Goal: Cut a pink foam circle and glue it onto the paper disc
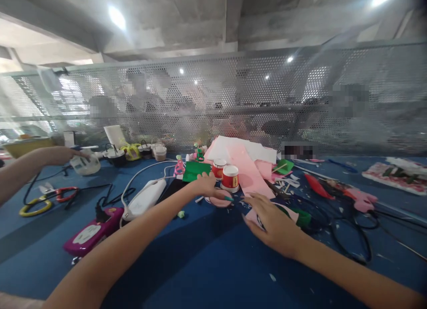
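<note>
My left hand (207, 186) reaches forward, its thumb stretched out apart from the fingers. Its fingers are at the lower right edge of a green sheet (193, 170), and the thumb lies over a round pink piece (220, 201). Something teal shows at the thumb's tip; I cannot tell if it is a nail. My right hand (271, 222) is spread palm down over pink paper pieces (290, 212), partly covering them. Just beyond my hands stand two red-and-white paper cups, a nearer one (230, 179) and a farther one (219, 167).
Pink and white sheets (245, 151) lie behind the cups. At left, another person's hand (63, 155) touches a clear container (85, 163). Scissors (36, 206), a purple device (93, 231) and a white power strip (145, 198) lie nearby. Cables and a pink glue gun (362, 200) are right.
</note>
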